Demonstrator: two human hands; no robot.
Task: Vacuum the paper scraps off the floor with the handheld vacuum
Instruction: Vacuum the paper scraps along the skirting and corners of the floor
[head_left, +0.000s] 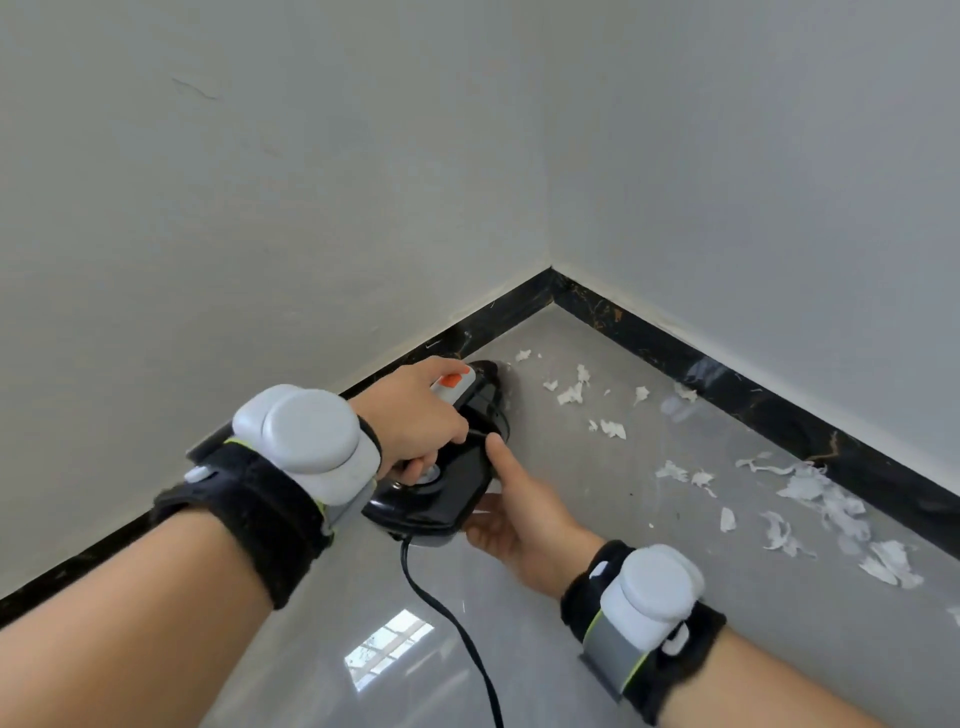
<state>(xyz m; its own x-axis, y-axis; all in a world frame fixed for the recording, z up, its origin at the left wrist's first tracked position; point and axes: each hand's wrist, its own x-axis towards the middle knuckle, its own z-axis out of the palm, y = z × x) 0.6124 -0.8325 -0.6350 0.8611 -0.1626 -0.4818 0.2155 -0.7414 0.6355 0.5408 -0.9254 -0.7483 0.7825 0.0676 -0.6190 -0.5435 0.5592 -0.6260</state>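
White paper scraps (810, 499) lie spread on the shiny grey floor (597, 597) to the right, many close to the dark baseboard (727, 374) under the white walls (260, 182), and a black cord (457, 629) runs near from the vacuum (447, 488). The left hand (415, 415) comes in from the near left and wraps tight around the vacuum's handle, while the right hand (524, 514) cups its right side with one finger lying on top. The vacuum is black with a white and orange part on top, and it sits on the floor by the left wall, its far end close to the scraps.

Floor (597, 597): bare grey tile toward the near edge, passable. Obstacles: walls (311, 182) and black skirting (727, 374) closing the far corner; vacuum (447, 483) at left skirting; cord (457, 634) trailing nearward.
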